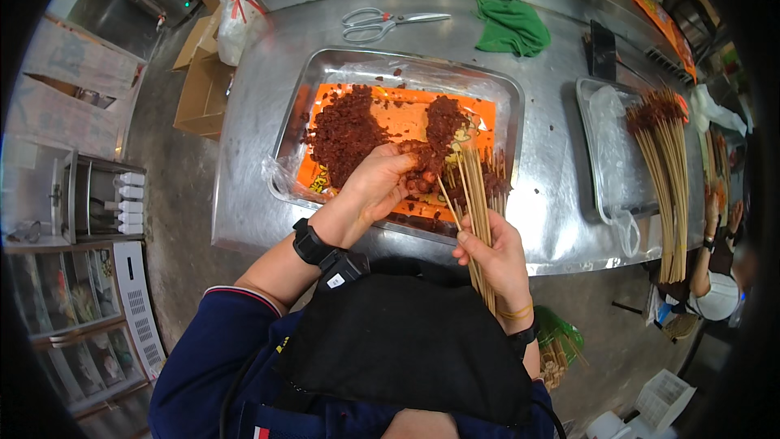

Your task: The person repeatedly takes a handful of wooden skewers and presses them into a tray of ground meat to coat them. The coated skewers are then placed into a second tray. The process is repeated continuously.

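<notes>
My left hand (384, 177) is over a steel tray (518, 103), its fingers coated in dark red marinated meat. Small meat pieces appear pinched at its fingertips, though the coating partly hides them. One skewer tip points at those fingers. My right hand (496, 250) grips a bundle of bamboo skewers (478, 195) at the tray's near right edge. Inside the tray, an orange printed plastic bag (399, 113) carries a large heap of chopped meat (347, 134) and a smaller clump (446, 119). Meat-loaded skewers (498, 171) lie at the right end, partly hidden.
Grey-handled scissors (390, 23) and a green cloth (512, 24) lie behind the tray on the steel table (262, 97). To the right, loaded skewers (664, 183) rest across a second tray (600, 201). Another person's hands (713, 216) show far right. A cardboard box (204, 91) stands left.
</notes>
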### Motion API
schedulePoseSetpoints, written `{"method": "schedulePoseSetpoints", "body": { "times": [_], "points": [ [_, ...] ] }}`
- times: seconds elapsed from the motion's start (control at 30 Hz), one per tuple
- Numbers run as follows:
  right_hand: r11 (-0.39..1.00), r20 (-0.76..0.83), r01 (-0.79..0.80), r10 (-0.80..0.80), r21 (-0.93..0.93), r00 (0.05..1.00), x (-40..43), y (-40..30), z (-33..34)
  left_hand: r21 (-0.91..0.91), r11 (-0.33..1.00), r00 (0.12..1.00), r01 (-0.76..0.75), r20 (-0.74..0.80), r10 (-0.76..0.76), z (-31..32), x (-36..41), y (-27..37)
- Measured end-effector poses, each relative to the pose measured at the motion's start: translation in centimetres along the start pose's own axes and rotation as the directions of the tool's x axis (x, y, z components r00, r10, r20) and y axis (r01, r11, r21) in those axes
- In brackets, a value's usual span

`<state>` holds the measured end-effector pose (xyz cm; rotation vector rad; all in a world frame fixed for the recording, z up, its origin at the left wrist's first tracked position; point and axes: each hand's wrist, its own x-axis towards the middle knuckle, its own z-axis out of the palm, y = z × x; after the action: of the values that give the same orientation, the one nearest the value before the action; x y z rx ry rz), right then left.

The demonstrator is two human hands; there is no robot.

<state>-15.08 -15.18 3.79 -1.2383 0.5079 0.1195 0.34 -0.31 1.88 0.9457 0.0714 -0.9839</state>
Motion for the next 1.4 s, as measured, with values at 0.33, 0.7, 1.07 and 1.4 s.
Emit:
{"method": "schedulePoseSetpoints", "body": {
  "times": [0.33, 0.7, 1.07, 1.4],
  "points": [
    [1.000, -0.015, 0.000, 0.000, -0.012, 1.000, -0.1, 0.0, 0.0, -0.016, 0.987, 0.986, -0.162, -0.034, 0.162, 1.3, -0.7, -0.1],
    [1.000, -0.039, -0.004, 0.004, -0.010, 0.999, -0.1, 0.1, 0.2, 0.096, 0.991, 0.995, -0.094, -0.018, 0.096, 0.9, -0.8, -0.7],
    [0.997, -0.163, 0.026, -0.038, -0.073, 0.986, -0.5, -0.1, 0.8, 0.223, 0.974, 0.999, -0.044, 0.019, 0.041, 0.8, -0.8, -2.3],
    [0.997, 0.005, -0.007, 0.008, -0.080, 1.000, -1.2, -0.8, 0.9, 0.262, 0.965, 0.999, -0.027, 0.027, 0.020, 0.6, -0.2, -2.9]
  ]
}}
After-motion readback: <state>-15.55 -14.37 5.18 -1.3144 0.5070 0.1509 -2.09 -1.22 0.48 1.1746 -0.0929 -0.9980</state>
